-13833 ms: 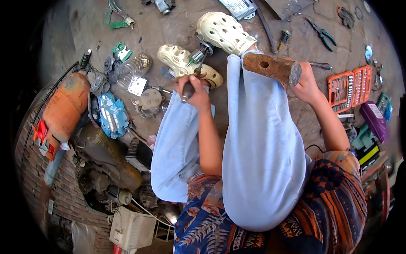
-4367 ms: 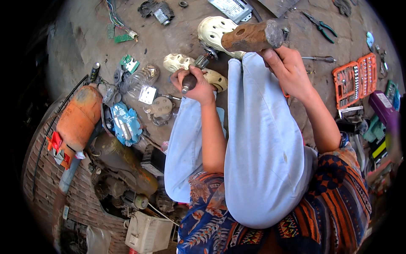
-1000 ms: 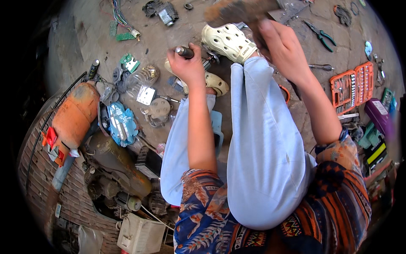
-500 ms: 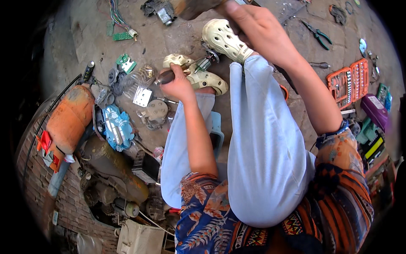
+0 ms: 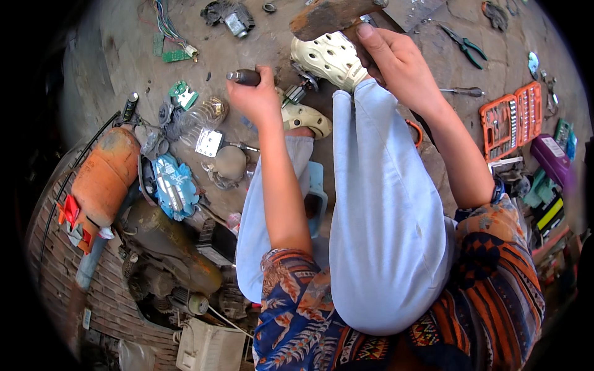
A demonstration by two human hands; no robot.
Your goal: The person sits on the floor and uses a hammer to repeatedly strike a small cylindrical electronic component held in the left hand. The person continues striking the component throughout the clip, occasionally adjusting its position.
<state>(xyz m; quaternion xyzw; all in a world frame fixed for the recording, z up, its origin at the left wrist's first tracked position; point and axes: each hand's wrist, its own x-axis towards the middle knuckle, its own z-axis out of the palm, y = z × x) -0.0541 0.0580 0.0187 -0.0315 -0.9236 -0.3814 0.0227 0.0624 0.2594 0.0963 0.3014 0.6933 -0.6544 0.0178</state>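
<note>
My left hand [image 5: 257, 99] is closed round a tool with a dark handle and a metal cap [image 5: 246, 77], held above my left clog [image 5: 306, 117]. A metal part like a motor armature [image 5: 293, 94] sits between my feet, beside my right clog [image 5: 325, 59]; the lower end of the tool is hidden by my hand. My right hand [image 5: 396, 65] grips a hammer with a heavy rusty head [image 5: 325, 20], raised over the right clog and up and right of the left hand. The hammer's handle is mostly behind my fingers.
Around my legs lie pliers [image 5: 464, 46], a screwdriver [image 5: 471, 91], an orange socket set [image 5: 501, 130], a purple box [image 5: 550, 161], wires with circuit boards [image 5: 176, 54], a clear bottle [image 5: 198, 117], a blue bag [image 5: 176, 185], an orange cylinder [image 5: 105, 179] and assorted metal parts.
Since half a second ago my left hand has risen with its tool, and my right hand has shifted a little down and rightward, carrying the hammer head toward the right.
</note>
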